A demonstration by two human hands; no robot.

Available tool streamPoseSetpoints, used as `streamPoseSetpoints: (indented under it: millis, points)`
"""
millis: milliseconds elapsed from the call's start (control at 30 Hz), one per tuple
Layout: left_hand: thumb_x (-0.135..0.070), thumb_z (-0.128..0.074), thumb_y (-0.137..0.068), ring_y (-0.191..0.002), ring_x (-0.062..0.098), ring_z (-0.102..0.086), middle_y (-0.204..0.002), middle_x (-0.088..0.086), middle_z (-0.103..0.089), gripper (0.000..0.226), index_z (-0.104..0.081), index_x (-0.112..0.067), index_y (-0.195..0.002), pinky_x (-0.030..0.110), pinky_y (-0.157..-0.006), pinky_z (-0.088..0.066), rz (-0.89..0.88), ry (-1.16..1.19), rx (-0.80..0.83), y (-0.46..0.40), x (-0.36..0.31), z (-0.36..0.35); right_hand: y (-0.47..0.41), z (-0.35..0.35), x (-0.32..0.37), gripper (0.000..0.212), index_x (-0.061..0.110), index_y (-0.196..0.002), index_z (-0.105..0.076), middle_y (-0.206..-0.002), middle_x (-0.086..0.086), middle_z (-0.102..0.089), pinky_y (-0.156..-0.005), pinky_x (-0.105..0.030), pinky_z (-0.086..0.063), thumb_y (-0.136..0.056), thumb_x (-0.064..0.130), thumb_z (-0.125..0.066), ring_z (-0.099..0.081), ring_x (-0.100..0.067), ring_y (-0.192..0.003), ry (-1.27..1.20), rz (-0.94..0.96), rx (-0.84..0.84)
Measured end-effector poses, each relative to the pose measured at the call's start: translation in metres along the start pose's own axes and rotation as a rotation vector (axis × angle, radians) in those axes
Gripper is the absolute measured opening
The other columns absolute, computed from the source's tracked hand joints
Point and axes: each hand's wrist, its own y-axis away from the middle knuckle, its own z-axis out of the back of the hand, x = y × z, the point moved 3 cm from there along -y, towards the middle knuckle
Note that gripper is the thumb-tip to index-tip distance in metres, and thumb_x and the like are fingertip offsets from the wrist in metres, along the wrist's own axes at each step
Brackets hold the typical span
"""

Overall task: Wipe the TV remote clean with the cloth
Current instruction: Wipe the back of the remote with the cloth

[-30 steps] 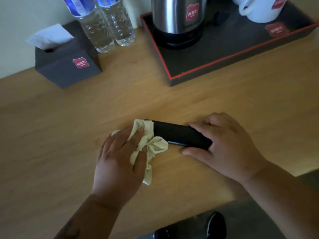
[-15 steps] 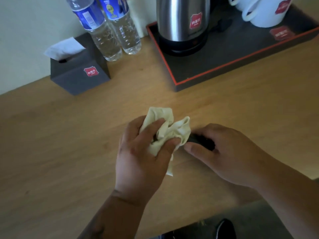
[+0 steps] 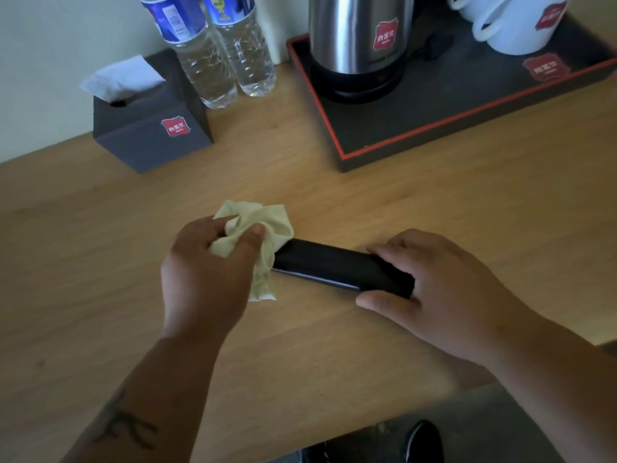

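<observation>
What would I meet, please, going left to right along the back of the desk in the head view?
Tissue box → two water bottles → electric kettle, standing on the black tray → white mugs at the tray's right end.

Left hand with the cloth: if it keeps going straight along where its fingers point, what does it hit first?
Likely the water bottles: the left hand, gripping the cloth, points up-table over bare wood. Depth is unclear.
</observation>
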Motion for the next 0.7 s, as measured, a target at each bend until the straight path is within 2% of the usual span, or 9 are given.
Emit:
streamPoseSetpoints:
  millis: [100, 200, 267, 367, 433, 567, 700]
  points:
    - [-0.047, -0.073, -0.079, -0.092, 0.004, -0.061, -0.106, -0.017, -0.064, 0.02, -0.067, -0.033, -0.093, 0.017, -0.071, -0.043, -0.196, -0.047, 0.013, 0.021, -0.015, 0.0, 0.004, -0.011, -0.002, 0.067, 0.019, -0.128, -0.059, -0.106, 0.004, -0.059, -0.083, -0.025, -0.042, -0.082, 0.068, -0.054, -0.053, -0.014, -0.097, 0.144, 0.043, -0.127]
    - [-0.042, -0.073, -0.082, -0.103, 0.014, -0.056, -0.109, -0.009, -0.065, 0.022, -0.073, -0.028, -0.099, 0.025, -0.079, -0.043, -0.502, -0.167, 0.086, 0.054, -0.036, -0.021, 0.009, -0.025, 0.0, 0.059, 0.015, -0.122, -0.064, -0.108, -0.003, -0.062, -0.086, -0.033, -0.044, -0.081, 0.056, -0.067, -0.055, -0.023, -0.097, 0.203, 0.115, -0.245]
    - [-0.042, -0.069, -0.083, -0.106, 0.019, -0.056, -0.111, -0.006, -0.065, 0.026, -0.074, -0.024, -0.1, 0.034, -0.082, -0.049, -0.585, -0.169, 0.104, 0.07, -0.043, -0.037, 0.011, -0.029, 0.002, 0.046, 0.012, -0.113, -0.069, -0.105, -0.006, -0.065, -0.082, -0.033, -0.045, -0.081, 0.045, -0.073, -0.057, -0.024, -0.093, 0.201, 0.16, -0.35]
    - [-0.04, -0.067, -0.083, -0.105, 0.022, -0.056, -0.112, -0.005, -0.065, 0.023, -0.073, -0.023, -0.097, 0.043, -0.081, -0.051, -0.558, -0.173, 0.081, 0.071, -0.042, -0.044, 0.014, -0.032, 0.001, 0.045, 0.009, -0.112, -0.07, -0.104, -0.008, -0.066, -0.08, -0.037, -0.047, -0.085, 0.046, -0.069, -0.059, -0.026, -0.092, 0.219, 0.191, -0.395]
    - [-0.039, -0.069, -0.082, -0.103, 0.022, -0.054, -0.11, -0.004, -0.064, 0.021, -0.072, -0.023, -0.096, 0.039, -0.079, -0.05, -0.525, -0.211, 0.058, 0.059, -0.033, -0.039, 0.014, -0.032, 0.0, 0.05, 0.009, -0.116, -0.068, -0.106, -0.009, -0.066, -0.081, -0.04, -0.048, -0.088, 0.05, -0.064, -0.059, -0.028, -0.093, 0.238, 0.202, -0.378]
    - [-0.038, -0.071, -0.082, -0.102, 0.024, -0.056, -0.107, -0.005, -0.063, 0.019, -0.071, -0.023, -0.092, 0.029, -0.077, -0.04, -0.355, -0.243, 0.007, 0.022, -0.011, -0.019, 0.015, -0.033, 0.0, 0.053, 0.008, -0.119, -0.068, -0.107, -0.009, -0.066, -0.081, -0.04, -0.049, -0.087, 0.051, -0.067, -0.06, -0.027, -0.093, 0.247, 0.22, -0.4]
    - [-0.038, -0.071, -0.08, -0.1, 0.025, -0.058, -0.107, -0.006, -0.064, 0.018, -0.071, -0.023, -0.091, 0.03, -0.076, -0.042, -0.293, -0.337, 0.036, -0.003, 0.009, -0.003, 0.016, -0.033, 0.0, 0.049, 0.009, -0.117, -0.069, -0.106, -0.008, -0.067, -0.08, -0.041, -0.049, -0.087, 0.048, -0.069, -0.061, -0.027, -0.09, 0.254, 0.246, -0.439]
